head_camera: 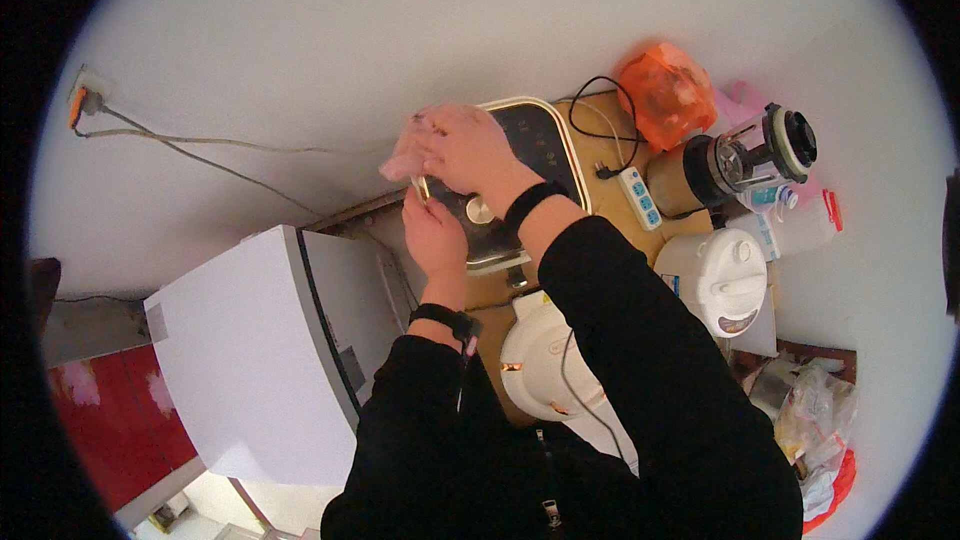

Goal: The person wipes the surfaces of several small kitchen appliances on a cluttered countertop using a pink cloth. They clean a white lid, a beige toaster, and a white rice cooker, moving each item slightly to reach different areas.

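Observation:
A pink cloth (405, 156) is bunched under the fingers of my right hand (474, 154). That hand presses it against the far left corner of a black square countertop appliance (525, 142), which looks like an electric griddle with gold-coloured trim. The appliance has a round metal disc (480, 209) on its top. Below, my left hand (435, 236) grips the appliance's left edge, its fingertips close to the cloth. My hands hide part of the top and most of the left rim.
A white power strip (640, 199), a blender (720, 161) and an orange plastic bag (666, 97) are on the right. Nearer stand a white rice cooker (716, 281) and a round white appliance (544, 360). A white refrigerator (255, 360) is at left, beside the wooden table (600, 116).

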A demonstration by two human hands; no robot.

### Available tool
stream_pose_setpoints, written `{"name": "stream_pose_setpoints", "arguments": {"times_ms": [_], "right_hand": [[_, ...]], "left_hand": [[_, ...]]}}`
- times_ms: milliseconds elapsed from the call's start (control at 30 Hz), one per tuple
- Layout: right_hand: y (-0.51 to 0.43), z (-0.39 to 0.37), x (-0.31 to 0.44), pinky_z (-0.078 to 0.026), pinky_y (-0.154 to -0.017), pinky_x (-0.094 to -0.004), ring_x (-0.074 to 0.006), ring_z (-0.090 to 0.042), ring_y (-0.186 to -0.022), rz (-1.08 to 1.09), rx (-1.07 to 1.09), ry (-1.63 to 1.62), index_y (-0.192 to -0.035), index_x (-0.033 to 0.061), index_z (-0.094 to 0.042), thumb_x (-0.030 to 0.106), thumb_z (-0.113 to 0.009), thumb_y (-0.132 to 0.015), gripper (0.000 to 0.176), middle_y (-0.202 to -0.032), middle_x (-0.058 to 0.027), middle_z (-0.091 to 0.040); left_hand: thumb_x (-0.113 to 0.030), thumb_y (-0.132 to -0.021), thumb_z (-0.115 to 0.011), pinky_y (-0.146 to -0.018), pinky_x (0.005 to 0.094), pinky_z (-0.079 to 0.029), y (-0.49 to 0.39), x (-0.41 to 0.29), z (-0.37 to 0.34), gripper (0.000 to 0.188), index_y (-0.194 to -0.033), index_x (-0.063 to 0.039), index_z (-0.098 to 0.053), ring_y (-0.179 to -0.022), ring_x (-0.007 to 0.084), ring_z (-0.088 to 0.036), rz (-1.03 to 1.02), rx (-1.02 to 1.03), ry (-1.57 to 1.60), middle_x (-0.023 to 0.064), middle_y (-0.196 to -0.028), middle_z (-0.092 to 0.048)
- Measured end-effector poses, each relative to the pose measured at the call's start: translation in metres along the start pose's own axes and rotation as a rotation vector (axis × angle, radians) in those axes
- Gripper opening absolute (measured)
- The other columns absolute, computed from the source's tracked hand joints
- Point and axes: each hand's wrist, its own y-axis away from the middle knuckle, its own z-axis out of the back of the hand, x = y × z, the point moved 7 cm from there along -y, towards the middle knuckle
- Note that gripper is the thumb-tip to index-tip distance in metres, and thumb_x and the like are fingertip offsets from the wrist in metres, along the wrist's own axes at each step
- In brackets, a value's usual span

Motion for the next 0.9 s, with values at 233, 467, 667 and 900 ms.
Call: {"name": "stream_pose_setpoints", "arguments": {"times_ms": [233,467,667,900], "right_hand": [[0.003,0.017,-0.089,-0.058,-0.079,-0.0459,-0.0312,-0.072,-0.103,-0.21,0.31,0.08,-0.124,0.0258,-0.067,0.013,-0.065,-0.087,0.039,-0.106,-0.0064,-0.074],[-0.012,-0.008,-0.064,-0.057,-0.084,-0.0455,-0.0332,-0.067,-0.105,-0.127,0.273,0.367,-0.128,0.0249,-0.066,0.023,-0.055,-0.097,0.033,-0.112,-0.0056,-0.071],[-0.043,-0.009,0.021,-0.057,-0.087,-0.0413,-0.0308,-0.065,-0.111,0.053,0.255,0.14,-0.116,0.0232,-0.07,0.026,-0.058,-0.094,0.025,-0.12,-0.0034,-0.069],[-0.015,-0.011,-0.021,-0.056,-0.091,-0.0395,-0.0323,-0.064,-0.116,0.148,0.169,0.221,-0.116,0.0194,-0.069,0.033,-0.061,-0.093,0.028,-0.129,-0.0081,-0.066]], "left_hand": [[-0.022,-0.102,-0.05,-0.094,0.0501,-0.051,0.003,-0.003,0.004,0.042,-0.138,-0.002,-0.051,-0.114,0.0433,-0.061,0.027,-0.006,0.002,0.0233,-0.132,-0.059],[-0.019,-0.1,-0.053,-0.091,0.0507,-0.051,0.001,-0.005,0.004,0.041,-0.136,-0.001,-0.051,-0.111,0.0445,-0.061,0.001,-0.018,-0.018,0.0244,-0.127,-0.06],[-0.019,-0.1,-0.051,-0.09,0.0517,-0.051,0.0,-0.002,0.0,0.044,-0.14,-0.001,-0.048,-0.11,0.0458,-0.06,0.021,0.006,0.004,0.0244,-0.127,-0.059],[-0.021,-0.101,-0.05,-0.089,0.0522,-0.051,0.004,-0.008,0.004,0.042,-0.14,-0.004,-0.049,-0.11,0.0444,-0.06,-0.06,-0.054,0.008,0.0224,-0.125,-0.06]]}}
